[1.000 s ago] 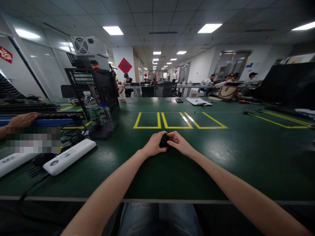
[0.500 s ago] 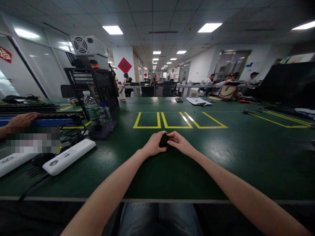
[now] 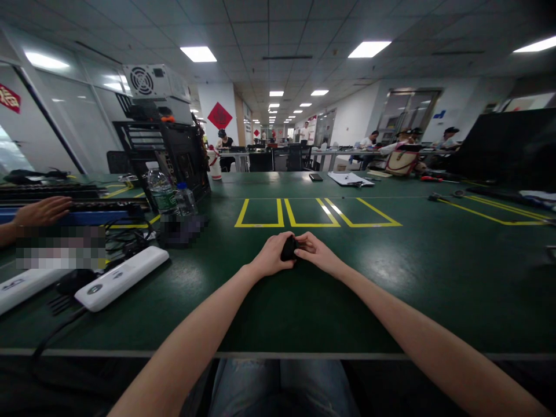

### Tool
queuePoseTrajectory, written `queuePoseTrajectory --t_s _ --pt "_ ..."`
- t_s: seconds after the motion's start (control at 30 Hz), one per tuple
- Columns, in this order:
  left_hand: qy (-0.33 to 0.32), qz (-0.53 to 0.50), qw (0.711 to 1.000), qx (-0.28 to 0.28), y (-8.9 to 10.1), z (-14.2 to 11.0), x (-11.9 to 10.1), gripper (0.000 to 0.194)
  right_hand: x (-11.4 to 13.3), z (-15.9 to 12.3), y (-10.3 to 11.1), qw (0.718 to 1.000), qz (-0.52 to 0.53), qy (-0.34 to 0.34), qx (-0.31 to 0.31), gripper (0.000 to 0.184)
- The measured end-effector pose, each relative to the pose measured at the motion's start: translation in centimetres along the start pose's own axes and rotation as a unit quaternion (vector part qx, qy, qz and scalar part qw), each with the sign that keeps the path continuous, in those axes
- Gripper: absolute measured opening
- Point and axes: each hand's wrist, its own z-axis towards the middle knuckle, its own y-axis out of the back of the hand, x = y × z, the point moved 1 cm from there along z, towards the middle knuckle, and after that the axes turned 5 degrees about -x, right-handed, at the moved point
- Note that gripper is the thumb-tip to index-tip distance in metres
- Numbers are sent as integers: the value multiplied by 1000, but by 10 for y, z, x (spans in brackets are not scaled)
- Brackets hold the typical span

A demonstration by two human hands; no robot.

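Coworker's hand (image 3: 41, 212) shifted slightly; left grip (image 3: 273, 255), right grip (image 3: 319, 253) pinch small rounded black object (image 3: 287, 249).

Single view, from a camera worn on the person's head, set above the near edge of the surface (image 3: 456, 278). It faces forward across it, tilted slightly down. Coverage is wide: lap (image 3: 278, 385) at the bottom, ceiling (image 3: 286, 29) at the top, room depth beyond. Left hand (image 3: 274, 253) and right hand (image 3: 318, 253) register small, near mid-frame, at arm's reach. Forearms (image 3: 195, 333) enter along the lower edge.
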Motion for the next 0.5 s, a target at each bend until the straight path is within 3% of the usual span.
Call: queuePoseTrajectory --t_s 0.23,0.5 --pt "13 -10 1000 9 3 -1 -3 62 -8 2 2 999 -22 -4 -24 33" --pt "3 -3 1000 -1 0 0 0 60 -4 1 2 1000 6 10 17 34"
